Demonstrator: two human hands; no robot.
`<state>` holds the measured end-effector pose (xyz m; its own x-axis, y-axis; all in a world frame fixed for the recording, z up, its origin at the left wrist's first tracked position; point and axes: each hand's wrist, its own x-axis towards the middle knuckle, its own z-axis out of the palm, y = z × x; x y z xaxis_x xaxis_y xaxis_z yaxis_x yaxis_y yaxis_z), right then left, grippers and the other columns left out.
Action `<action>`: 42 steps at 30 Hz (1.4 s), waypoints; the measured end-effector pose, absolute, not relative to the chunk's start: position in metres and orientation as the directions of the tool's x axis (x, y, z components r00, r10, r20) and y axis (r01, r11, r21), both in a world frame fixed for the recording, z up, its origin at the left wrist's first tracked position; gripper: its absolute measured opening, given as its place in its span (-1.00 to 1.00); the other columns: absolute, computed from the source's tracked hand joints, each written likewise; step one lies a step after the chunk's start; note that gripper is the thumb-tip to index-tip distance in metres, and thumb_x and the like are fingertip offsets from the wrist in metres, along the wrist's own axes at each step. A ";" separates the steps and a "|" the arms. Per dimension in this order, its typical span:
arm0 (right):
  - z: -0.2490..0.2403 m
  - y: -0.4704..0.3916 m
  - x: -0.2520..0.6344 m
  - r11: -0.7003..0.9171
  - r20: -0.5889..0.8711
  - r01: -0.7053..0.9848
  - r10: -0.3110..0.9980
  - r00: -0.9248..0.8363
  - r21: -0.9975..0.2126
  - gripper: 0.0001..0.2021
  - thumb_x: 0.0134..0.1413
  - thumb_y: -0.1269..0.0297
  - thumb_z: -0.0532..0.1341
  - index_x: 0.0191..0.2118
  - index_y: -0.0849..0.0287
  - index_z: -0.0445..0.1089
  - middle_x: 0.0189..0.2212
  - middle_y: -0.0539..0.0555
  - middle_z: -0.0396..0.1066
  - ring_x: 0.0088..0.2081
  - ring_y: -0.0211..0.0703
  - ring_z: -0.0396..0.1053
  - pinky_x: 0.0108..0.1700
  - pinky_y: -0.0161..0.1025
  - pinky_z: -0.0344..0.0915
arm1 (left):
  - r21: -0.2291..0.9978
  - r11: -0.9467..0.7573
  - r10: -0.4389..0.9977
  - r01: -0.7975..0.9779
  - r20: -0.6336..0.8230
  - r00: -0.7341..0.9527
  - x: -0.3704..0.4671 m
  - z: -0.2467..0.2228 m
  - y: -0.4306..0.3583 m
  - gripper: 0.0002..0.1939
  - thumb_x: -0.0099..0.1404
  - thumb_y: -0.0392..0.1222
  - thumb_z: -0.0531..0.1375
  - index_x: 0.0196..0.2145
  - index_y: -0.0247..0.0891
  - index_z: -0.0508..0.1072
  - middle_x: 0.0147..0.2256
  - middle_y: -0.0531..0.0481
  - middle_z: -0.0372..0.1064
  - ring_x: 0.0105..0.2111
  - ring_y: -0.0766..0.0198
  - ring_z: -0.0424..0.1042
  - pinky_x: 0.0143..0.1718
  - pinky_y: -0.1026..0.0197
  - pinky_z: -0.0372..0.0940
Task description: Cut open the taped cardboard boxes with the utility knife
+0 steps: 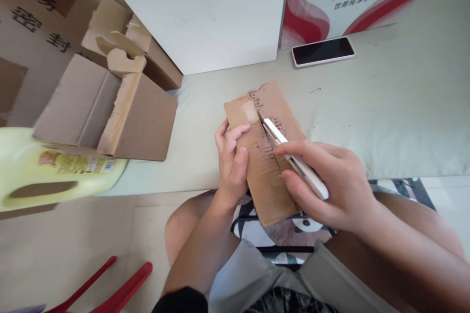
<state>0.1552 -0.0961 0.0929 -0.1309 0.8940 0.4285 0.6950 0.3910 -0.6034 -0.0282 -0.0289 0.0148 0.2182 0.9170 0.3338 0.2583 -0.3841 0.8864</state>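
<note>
A brown cardboard box (262,176) lies tilted over the front edge of the pale green surface, closed along a seam with torn, ragged patches beside it. My left hand (233,161) is wrapped round its left side, the thumb and fingers pressing on the cardboard. In my right hand (326,181) is a white utility knife (308,176), gripped between thumb and fingers. Its dark blade touches the seam near the upper part of the box, beside a pale patch of tape (249,111). Part of the right hand's grip is hidden.
Opened cardboard boxes (145,120) stand at left, near a yellow jug (22,166). A phone (323,52) lies by a red-and-white carton (312,10). A white box (220,19) stands behind. Red handles (125,288) show at lower left.
</note>
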 end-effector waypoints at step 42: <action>0.091 -0.097 0.156 0.390 0.422 0.672 0.898 -0.125 -0.630 -0.85 0.23 0.39 0.12 -0.10 0.11 0.32 -0.57 -0.10 0.38 -0.60 -0.31 0.27 -0.51 -0.34 0.20 | 0.896 -0.372 0.921 0.242 0.323 0.217 -0.028 0.013 -0.029 -0.55 0.45 0.27 -0.02 0.12 0.06 0.37 0.23 -0.09 0.16 0.36 -0.07 0.09 0.39 -0.23 0.05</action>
<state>0.1561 -0.0968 0.0911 -0.1255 0.8978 0.4221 0.6716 0.3900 -0.6300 -0.0278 -0.0285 0.0131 0.2170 0.9211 0.3234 0.2421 -0.3717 0.8962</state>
